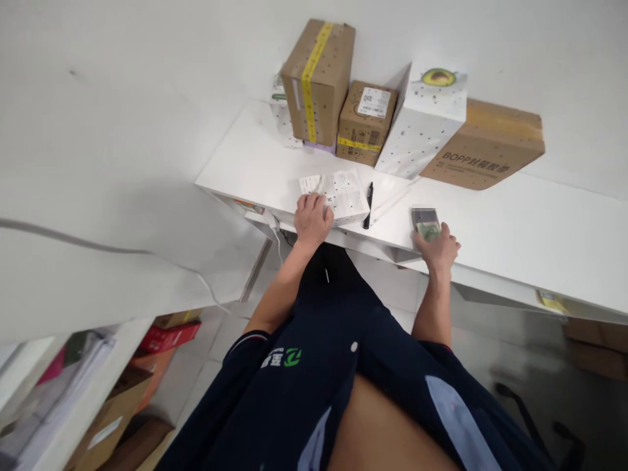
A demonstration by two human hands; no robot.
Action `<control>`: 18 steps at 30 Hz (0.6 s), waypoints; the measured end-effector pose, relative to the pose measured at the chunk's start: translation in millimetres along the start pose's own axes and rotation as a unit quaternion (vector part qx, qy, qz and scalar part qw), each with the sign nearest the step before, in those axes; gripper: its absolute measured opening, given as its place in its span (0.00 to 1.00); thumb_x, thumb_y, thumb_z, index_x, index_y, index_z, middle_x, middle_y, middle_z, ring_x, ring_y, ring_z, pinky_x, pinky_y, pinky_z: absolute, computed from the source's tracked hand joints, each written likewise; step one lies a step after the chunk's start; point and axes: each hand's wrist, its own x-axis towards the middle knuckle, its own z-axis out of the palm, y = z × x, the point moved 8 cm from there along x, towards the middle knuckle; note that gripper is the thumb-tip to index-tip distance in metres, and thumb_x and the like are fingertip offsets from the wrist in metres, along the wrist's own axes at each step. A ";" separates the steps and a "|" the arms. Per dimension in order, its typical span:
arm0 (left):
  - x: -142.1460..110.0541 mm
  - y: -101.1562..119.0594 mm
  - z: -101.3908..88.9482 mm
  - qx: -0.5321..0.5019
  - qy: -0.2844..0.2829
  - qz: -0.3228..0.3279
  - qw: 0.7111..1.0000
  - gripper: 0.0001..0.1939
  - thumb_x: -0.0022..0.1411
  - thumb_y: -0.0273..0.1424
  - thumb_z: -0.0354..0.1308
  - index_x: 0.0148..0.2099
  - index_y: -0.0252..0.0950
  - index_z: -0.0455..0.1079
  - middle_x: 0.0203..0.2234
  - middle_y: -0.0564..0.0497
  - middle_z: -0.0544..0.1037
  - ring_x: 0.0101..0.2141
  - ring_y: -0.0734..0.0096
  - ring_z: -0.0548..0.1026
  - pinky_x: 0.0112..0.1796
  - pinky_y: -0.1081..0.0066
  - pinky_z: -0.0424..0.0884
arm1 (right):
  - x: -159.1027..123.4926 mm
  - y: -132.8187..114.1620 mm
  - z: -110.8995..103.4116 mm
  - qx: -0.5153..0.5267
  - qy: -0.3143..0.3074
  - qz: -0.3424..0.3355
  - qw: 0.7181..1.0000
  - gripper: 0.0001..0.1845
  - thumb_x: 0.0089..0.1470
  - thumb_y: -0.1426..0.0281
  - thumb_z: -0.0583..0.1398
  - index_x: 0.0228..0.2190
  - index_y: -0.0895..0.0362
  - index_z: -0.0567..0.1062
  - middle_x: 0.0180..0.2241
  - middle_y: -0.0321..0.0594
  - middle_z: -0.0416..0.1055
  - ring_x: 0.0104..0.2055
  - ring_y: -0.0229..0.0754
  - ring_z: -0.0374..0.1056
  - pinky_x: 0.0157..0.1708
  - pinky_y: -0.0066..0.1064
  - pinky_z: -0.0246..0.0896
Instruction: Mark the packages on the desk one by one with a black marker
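Observation:
A white printed box [346, 190] lies on the white desk, near its front edge. My left hand [313, 221] is closed over the box's near left part, with bent fingers on top and the thumb toward the right. Just right of the box lies a black marker pen [369, 205]. My right hand [438, 248] is farther right at the desk's front edge. It grips a small flat grey thing [426, 216] with a greenish patch between thumb and fingers. The hand covers the lower end of this thing, and its kind is unclear.
Along the desk's back stand a tall taped carton [326, 72], a small labelled carton [367, 118], a white avocado-print box [424, 121] and a wide brown carton [483, 147]. A white desk top [564, 222] extends right. A cable [122, 250] crosses the left side.

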 end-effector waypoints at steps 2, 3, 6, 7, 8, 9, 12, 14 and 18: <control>0.0 0.8 -0.7 0.003 0.003 -0.001 1.000 0.17 0.67 0.35 0.49 0.51 0.37 0.74 0.54 0.40 0.76 0.57 0.47 0.68 0.55 0.51 0.70 | -8.0 2.8 1.2 0.117 -0.024 0.018 0.993 0.49 0.45 0.55 0.65 0.65 0.61 0.63 0.52 0.60 0.72 0.52 0.61 0.70 0.48 0.53 0.69; 0.0 1.0 -0.8 0.003 0.002 -0.002 1.000 0.17 0.67 0.35 0.48 0.51 0.36 0.74 0.54 0.40 0.76 0.57 0.47 0.68 0.55 0.52 0.70 | -12.6 2.3 3.0 0.194 -0.045 0.024 0.980 0.50 0.44 0.54 0.65 0.65 0.60 0.64 0.50 0.57 0.74 0.47 0.56 0.72 0.43 0.49 0.71; 0.1 2.0 -1.1 0.003 -0.001 0.000 1.000 0.18 0.68 0.35 0.48 0.51 0.35 0.74 0.54 0.39 0.77 0.57 0.47 0.68 0.56 0.51 0.69 | -31.0 -16.9 7.0 0.432 -0.117 0.011 0.894 0.44 0.43 0.51 0.62 0.60 0.55 0.68 0.46 0.47 0.76 0.39 0.47 0.74 0.35 0.40 0.74; 0.1 2.4 -1.4 0.003 -0.002 0.001 1.000 0.18 0.68 0.35 0.48 0.51 0.35 0.74 0.54 0.39 0.76 0.57 0.47 0.68 0.56 0.52 0.69 | -39.3 -29.4 8.3 0.499 -0.150 -0.001 0.853 0.41 0.44 0.50 0.61 0.57 0.54 0.70 0.45 0.46 0.77 0.39 0.47 0.75 0.35 0.39 0.74; 0.0 2.8 -1.6 0.004 -0.002 0.003 1.000 0.18 0.68 0.35 0.48 0.52 0.34 0.74 0.54 0.39 0.76 0.57 0.47 0.68 0.56 0.52 0.68 | -48.8 -43.9 10.0 0.560 -0.187 -0.010 0.807 0.38 0.45 0.48 0.59 0.54 0.54 0.72 0.44 0.46 0.77 0.41 0.47 0.76 0.35 0.39 0.75; -0.1 3.0 -1.8 0.005 -0.002 0.003 1.000 0.18 0.68 0.35 0.48 0.52 0.34 0.74 0.54 0.39 0.76 0.57 0.47 0.67 0.56 0.52 0.68 | -59.7 -59.9 13.3 0.611 -0.231 -0.013 0.757 0.36 0.46 0.47 0.58 0.51 0.55 0.74 0.44 0.47 0.78 0.42 0.48 0.76 0.36 0.40 0.76; -0.5 2.0 -1.3 0.014 -0.002 0.000 1.000 0.18 0.68 0.35 0.48 0.52 0.33 0.74 0.54 0.38 0.76 0.58 0.47 0.67 0.57 0.53 0.68 | -99.9 -109.5 30.7 0.704 -0.370 0.010 0.605 0.36 0.50 0.43 0.57 0.49 0.57 0.75 0.44 0.50 0.80 0.43 0.51 0.77 0.37 0.44 0.78; -0.9 -0.4 0.7 0.015 -0.005 -0.004 1.000 0.18 0.69 0.35 0.48 0.53 0.35 0.73 0.54 0.38 0.75 0.58 0.48 0.67 0.56 0.52 0.69 | -133.7 -139.3 49.1 0.703 -0.470 0.036 0.532 0.35 0.53 0.43 0.56 0.49 0.58 0.75 0.44 0.50 0.81 0.43 0.52 0.78 0.37 0.45 0.79; -1.1 -5.0 6.8 -0.014 -0.018 0.007 1.000 0.15 0.70 0.36 0.49 0.52 0.39 0.73 0.54 0.39 0.75 0.59 0.49 0.67 0.57 0.49 0.69 | -204.8 -176.5 84.7 0.646 -0.624 0.103 0.427 0.32 0.59 0.46 0.52 0.48 0.58 0.75 0.44 0.50 0.81 0.43 0.52 0.78 0.38 0.47 0.79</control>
